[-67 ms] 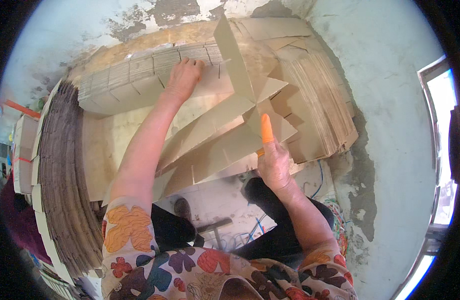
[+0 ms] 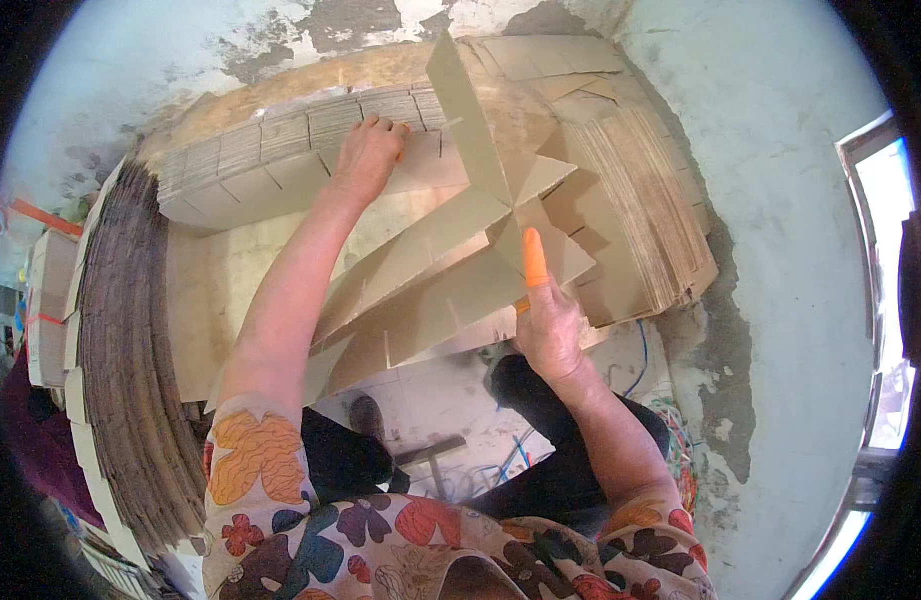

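Observation:
My left hand reaches to a long row of slotted cardboard strips standing on edge at the back of the work surface. Its fingers are curled over the top of the front strip, and a bit of orange shows at one fingertip. With orange covers on the thumb and a finger, my right hand grips partly joined cardboard dividers. These slotted pieces cross near its thumb, one standing tall and others stretching toward the lower left. The fingers under the cardboard are mostly hidden.
Flat cardboard sheets are stacked at the right, against a peeling wall. A tall stack of dark-edged cardboard stands at the left. Below the surface are my legs, a metal bar and blue strands on the floor.
My left hand has shifted very slightly, and the orange at its fingertip now shows. The right hand and the dividers look still.

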Demonstrator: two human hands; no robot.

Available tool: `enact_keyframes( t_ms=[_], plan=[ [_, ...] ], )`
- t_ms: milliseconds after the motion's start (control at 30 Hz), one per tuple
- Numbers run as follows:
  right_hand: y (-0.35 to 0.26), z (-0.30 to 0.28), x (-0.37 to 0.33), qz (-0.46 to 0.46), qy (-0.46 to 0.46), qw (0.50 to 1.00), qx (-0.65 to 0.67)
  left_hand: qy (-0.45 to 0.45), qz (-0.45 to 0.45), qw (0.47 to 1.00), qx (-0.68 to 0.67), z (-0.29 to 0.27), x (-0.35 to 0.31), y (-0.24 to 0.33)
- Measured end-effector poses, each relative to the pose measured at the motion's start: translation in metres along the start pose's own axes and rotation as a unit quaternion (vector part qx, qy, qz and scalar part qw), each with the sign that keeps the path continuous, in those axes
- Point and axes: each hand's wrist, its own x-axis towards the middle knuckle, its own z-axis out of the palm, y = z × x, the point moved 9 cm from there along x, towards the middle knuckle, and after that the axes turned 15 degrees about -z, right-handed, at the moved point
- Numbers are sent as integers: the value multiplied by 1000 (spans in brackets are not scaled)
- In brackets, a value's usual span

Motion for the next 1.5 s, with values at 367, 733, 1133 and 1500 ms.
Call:
enact_keyframes(
  t_ms=[367,733,1133,1500],
  plan=[
    [8,16,-9,56,-104,993,10,22,40,995,-92,-47,-12,16],
    [4,6,-10,39,-80,996,18,54,52,991,-108,-64,-20,31],
    [5,5,-10,77,-157,984,42,81,65,981,-162,-90,-35,52],
    [-16,-35,-21,73,-200,977,-16,-27,16,974,-225,-90,-55,42]
  ],
)
